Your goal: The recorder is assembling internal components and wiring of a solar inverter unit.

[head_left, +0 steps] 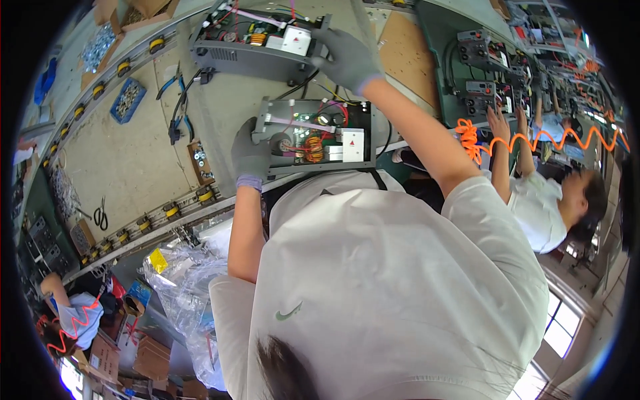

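Observation:
Two open grey electronic units with exposed circuit boards, coloured wires, copper coils and white blocks are in front of me. The near unit point(313, 137) lies close to my body at the bench edge. My gloved left hand point(251, 155) is closed around its left end. Farther away stands the far unit point(257, 61), its slotted side panel facing me. At its right end my gloved right hand point(350, 61) grips the edge, the thumb on the near side. Part of each unit's end is hidden by the gloves. Dark cables pass between the units.
Blue-handled pliers point(175, 87), a blue tray of small parts point(128, 100), a box of nuts point(200, 162) and black scissors point(101, 213) lie on the bench to the left. Yellow rollers point(172, 211) line its edges. Right, a co-worker point(543, 200) handles similar units beneath an orange coiled hose point(470, 140).

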{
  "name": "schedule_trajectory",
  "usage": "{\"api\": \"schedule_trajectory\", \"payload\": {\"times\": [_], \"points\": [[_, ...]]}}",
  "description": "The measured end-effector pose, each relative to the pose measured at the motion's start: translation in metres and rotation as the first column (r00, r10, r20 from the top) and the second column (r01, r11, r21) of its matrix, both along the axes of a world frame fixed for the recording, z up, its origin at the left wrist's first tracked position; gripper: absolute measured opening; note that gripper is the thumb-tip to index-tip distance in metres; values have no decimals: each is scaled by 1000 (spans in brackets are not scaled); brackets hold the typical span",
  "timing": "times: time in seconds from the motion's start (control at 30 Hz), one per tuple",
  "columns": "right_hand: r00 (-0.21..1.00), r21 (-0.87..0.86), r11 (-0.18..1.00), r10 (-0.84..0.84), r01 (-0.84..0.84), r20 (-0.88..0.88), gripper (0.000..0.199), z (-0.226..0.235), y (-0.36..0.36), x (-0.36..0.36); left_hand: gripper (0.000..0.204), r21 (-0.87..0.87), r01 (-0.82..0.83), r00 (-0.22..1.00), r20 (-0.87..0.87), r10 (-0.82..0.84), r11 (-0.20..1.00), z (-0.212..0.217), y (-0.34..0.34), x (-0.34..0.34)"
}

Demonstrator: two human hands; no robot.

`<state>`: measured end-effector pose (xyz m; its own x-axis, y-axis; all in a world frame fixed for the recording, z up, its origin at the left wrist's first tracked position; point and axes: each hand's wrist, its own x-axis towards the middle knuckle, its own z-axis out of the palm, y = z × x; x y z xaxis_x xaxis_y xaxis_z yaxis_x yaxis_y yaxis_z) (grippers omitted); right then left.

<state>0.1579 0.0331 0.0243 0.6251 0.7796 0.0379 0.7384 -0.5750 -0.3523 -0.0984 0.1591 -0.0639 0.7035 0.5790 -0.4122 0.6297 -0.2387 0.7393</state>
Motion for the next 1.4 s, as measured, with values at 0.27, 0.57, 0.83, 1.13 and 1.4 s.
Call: {"api": "schedule_trajectory", "payload": {"times": [0.27, 0.57, 0.83, 1.13, 1.4], "points": [[473, -203, 747, -581, 634, -662, 62, -89, -201, -95, 51, -17, -213, 969, 122, 213, 977, 26, -33, -21], [714, -215, 867, -494, 450, -496, 51, -54, -151, -90, 54, -122, -320, 945, 35, 326, 940, 8, -29, -30], [833, -196, 911, -412, 363, -370, 52, -27, -146, -70, 66, 672, -184, 983, 110, 149, 717, 74, -76, 13], [996, -130, 991, 31, -41, -78, 42, -25, -98, -34, 34, 231, 717, 675, -464, -573, 658, -58, 7, 115], [955, -595, 749, 265, -292, -134, 26, -23, -94, -14, 57, -20, 392, 871, -312, -378, 920, 0, -41, 132]]}}
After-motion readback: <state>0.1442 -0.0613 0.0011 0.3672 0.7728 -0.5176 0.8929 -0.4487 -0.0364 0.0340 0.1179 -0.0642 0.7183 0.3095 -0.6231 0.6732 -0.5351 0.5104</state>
